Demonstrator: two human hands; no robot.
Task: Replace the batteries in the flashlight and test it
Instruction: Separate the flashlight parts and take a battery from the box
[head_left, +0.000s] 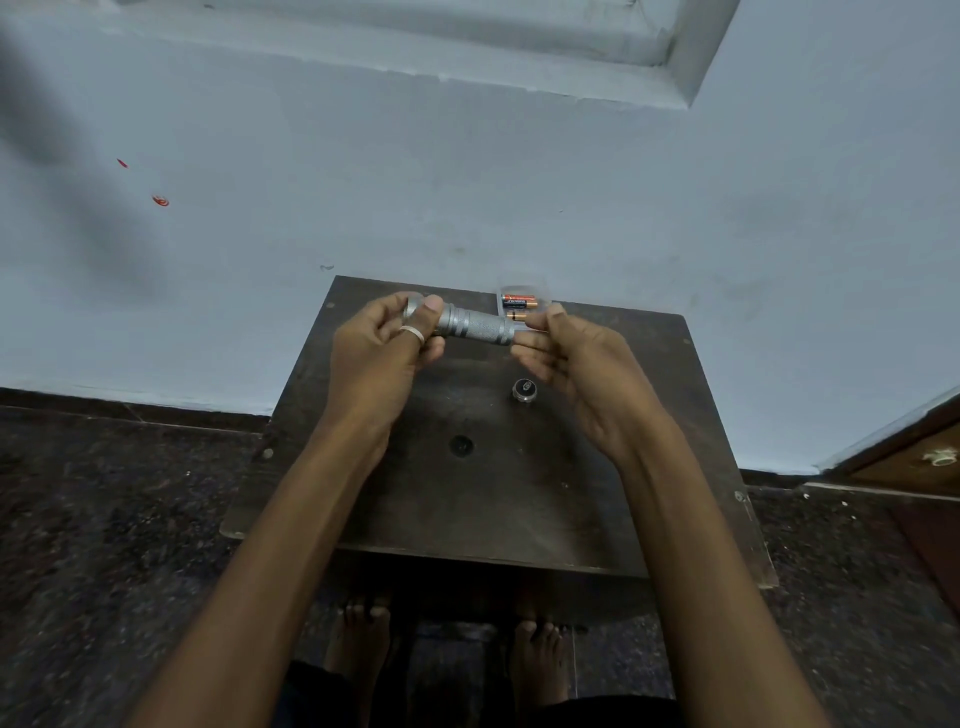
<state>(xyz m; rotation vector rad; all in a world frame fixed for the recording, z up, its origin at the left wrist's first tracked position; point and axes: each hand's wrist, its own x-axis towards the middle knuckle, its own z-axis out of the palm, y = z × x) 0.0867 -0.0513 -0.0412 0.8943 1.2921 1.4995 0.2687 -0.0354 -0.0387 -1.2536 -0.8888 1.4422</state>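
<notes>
- Silver metal flashlight (470, 325) held level above a dark wooden table (467, 493), long axis running left to right.
- Left hand (382, 345) clasps its head end; right hand (566, 353) pinches at the open tail.
- Tail cap (523, 389) lies on the table just below the right hand; batteries (519, 305) sit just beyond.

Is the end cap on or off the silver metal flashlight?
Off. The round end cap lies on the dark wooden table, apart from the silver metal flashlight.
</notes>
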